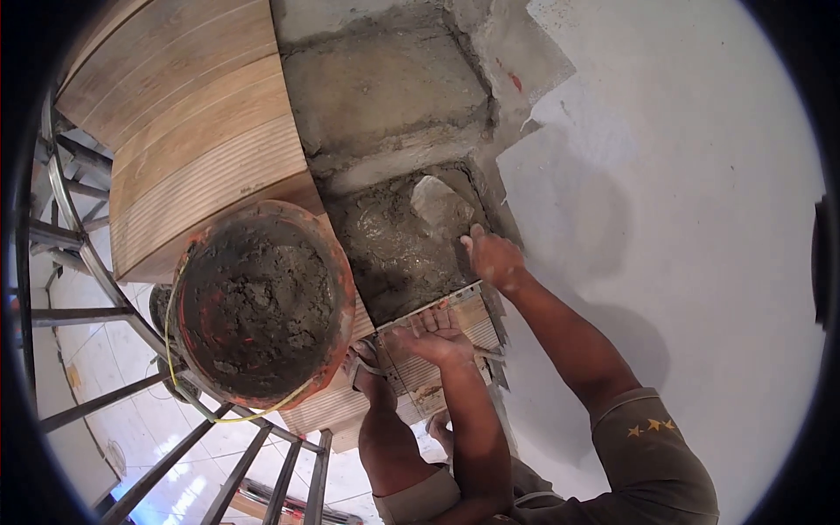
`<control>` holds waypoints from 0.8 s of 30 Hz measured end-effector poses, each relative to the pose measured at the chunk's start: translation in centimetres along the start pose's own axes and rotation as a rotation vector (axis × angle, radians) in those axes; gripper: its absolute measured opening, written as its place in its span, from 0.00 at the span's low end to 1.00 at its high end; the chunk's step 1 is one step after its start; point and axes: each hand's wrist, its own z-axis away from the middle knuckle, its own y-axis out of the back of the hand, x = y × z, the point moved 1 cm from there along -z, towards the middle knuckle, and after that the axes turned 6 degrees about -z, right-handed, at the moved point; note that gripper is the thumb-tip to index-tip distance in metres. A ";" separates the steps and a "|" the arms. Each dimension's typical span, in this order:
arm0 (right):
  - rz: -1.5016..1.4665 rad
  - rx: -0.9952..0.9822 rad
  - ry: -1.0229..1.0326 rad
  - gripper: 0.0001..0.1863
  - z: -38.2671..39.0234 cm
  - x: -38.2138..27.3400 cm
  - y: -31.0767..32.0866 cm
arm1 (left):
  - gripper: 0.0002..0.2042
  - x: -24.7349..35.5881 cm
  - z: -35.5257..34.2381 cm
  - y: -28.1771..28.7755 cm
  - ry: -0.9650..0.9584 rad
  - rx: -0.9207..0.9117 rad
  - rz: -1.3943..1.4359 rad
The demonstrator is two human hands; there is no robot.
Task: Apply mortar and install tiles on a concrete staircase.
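My right hand [495,258] is closed round the handle of a trowel [443,203], whose pale, mortar-smeared blade rests over wet grey mortar [394,254]. The mortar fills a stair tread against the white wall, and part of it looks wet and shiny. Below that, at the edge of a wood-look tile [477,324], my left hand [435,339] lies palm up with its fingers spread. It holds nothing.
A large orange bucket [348,297] of grey mortar stands at the left, with a yellow handle. Wood-look tiles [201,131] cover the steps beyond it. Metal railing bars [96,411] curve along the left. Rough bare steps [385,87] continue ahead; a white wall [700,219] rises right.
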 end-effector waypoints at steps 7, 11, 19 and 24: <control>0.392 0.050 0.331 0.24 -7.0 1.4 -1.2 | 0.49 2.0 0.2 0.9 -0.028 0.020 0.038; -0.878 -0.325 -0.407 0.27 -4.7 1.7 1.6 | 0.49 0.5 0.5 0.5 0.006 0.020 0.045; -1.131 -0.146 -0.530 0.23 3.3 -0.8 -1.3 | 0.49 0.4 -0.2 1.6 -0.013 -0.057 -0.052; -1.056 -0.200 -0.331 0.17 1.2 -4.6 -3.8 | 0.47 0.6 -1.4 4.1 -0.016 0.008 -0.089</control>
